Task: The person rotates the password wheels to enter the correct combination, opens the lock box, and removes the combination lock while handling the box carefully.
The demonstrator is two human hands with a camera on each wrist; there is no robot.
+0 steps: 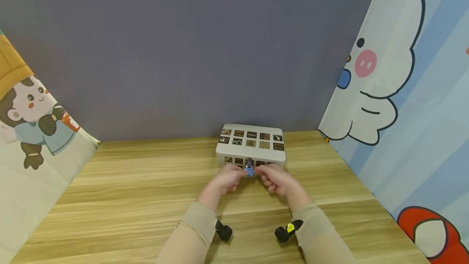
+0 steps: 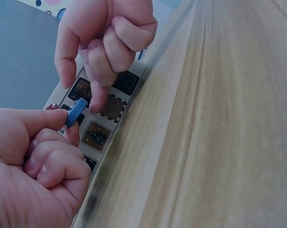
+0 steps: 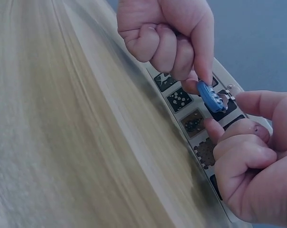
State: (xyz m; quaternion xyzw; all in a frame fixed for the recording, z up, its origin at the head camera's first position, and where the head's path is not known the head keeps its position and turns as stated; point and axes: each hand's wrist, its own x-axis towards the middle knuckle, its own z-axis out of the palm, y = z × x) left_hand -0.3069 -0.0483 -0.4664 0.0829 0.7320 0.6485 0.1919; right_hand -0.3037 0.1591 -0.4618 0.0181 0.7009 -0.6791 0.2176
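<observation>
A small blue combination padlock (image 1: 249, 170) hangs at the front latch of a white box (image 1: 250, 147) with printed picture squares. My left hand (image 1: 229, 176) pinches the padlock (image 2: 76, 112) between thumb and index finger, its other fingers folded in. Close on the other side is my right hand (image 1: 277, 178). In the right wrist view the thumb and index finger of the right hand (image 3: 255, 156) reach out, spread apart beside the padlock (image 3: 212, 99), while the rest curl in. The number dials face the right hand. Whether the padlock's shackle is locked cannot be made out.
The box stands at the back of a wood-grain table (image 1: 146, 199), near a grey upright panel (image 1: 205, 52). Cartoon-printed curtains (image 1: 381, 105) flank the table. A black device (image 1: 223, 230) is strapped at each wrist.
</observation>
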